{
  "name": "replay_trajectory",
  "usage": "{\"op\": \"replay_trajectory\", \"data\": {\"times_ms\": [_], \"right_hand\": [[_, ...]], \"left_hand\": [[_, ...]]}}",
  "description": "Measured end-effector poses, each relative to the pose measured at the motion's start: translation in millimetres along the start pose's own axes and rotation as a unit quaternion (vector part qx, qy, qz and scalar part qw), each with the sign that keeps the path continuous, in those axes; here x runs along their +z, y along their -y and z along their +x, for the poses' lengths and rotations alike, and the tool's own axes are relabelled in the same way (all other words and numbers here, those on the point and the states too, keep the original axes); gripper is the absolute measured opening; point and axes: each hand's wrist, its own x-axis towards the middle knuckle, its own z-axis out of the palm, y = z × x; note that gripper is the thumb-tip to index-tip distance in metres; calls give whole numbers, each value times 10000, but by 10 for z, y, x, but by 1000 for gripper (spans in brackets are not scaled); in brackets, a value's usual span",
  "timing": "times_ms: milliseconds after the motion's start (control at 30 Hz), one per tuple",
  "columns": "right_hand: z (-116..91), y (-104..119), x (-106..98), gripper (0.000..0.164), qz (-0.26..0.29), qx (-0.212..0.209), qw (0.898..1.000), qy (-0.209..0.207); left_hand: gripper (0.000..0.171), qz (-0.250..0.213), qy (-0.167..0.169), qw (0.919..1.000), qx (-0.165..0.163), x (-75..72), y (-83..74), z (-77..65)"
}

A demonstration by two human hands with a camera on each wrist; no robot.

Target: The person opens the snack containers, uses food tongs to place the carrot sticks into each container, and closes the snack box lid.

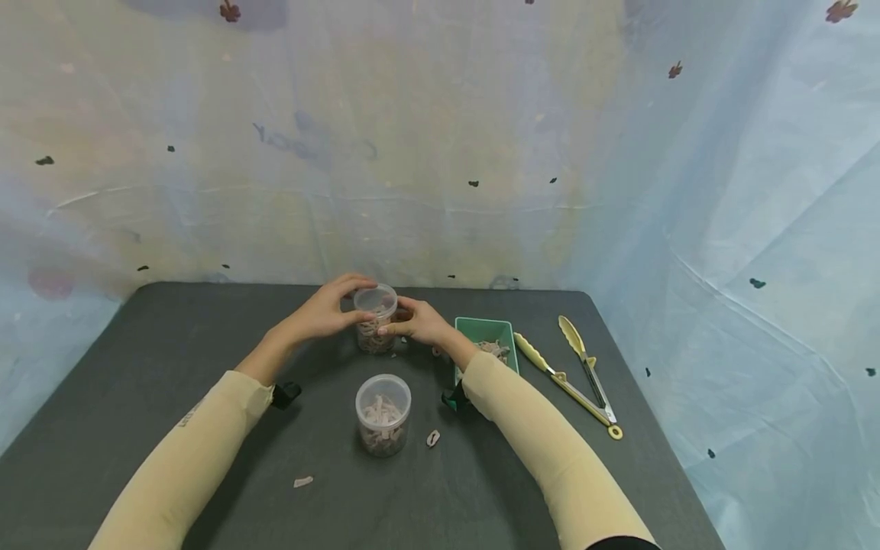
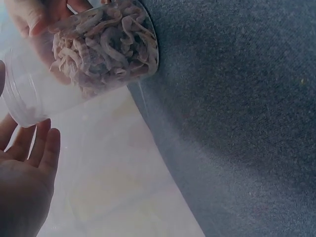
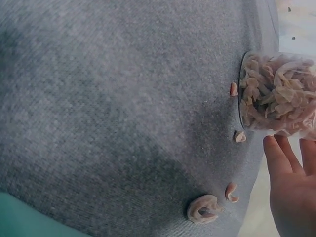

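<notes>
At the far middle of the table stands a clear plastic jar [image 1: 374, 340], partly filled with curled, pale brown dried pieces [image 2: 106, 47]. My left hand [image 1: 330, 307] holds it by the top, thumb in front and fingers at the far side of the rim. Lower down, my right hand [image 1: 425, 325] grips the jar's right side, its thumb across the front. Whether a lid covers the mouth I cannot tell. Nearer to me, a second clear jar [image 1: 383, 416] stands upright with similar pieces inside, apart from both hands.
Right of the jars is a green tray [image 1: 484, 327] holding more pieces, partly hidden by my right forearm. Yellow-tipped tongs [image 1: 584, 389] lie spread beside it. Loose pieces lie about, including a ring-shaped one [image 1: 432, 438] and a strip [image 1: 303, 482]. A plastic curtain [image 1: 412, 153] hangs behind.
</notes>
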Motion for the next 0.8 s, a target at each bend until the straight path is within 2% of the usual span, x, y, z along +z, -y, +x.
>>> {"op": "replay_trajectory", "data": {"times_ms": [200, 433, 633, 800], "right_hand": [[-7, 5, 2, 72, -76, -34, 9999, 90], [42, 65, -21, 74, -243, -134, 9995, 122], [47, 158, -101, 93, -292, -231, 9993, -22], [-128, 211, -322, 86, -445, -292, 9974, -480]], "left_hand": [[64, -81, 282, 9996, -28, -23, -13, -14], [68, -7, 442, 9989, -162, -75, -37, 1], [76, 354, 177, 9983, -427, -170, -35, -39], [84, 871, -62, 9935, -729, -347, -53, -182]]}}
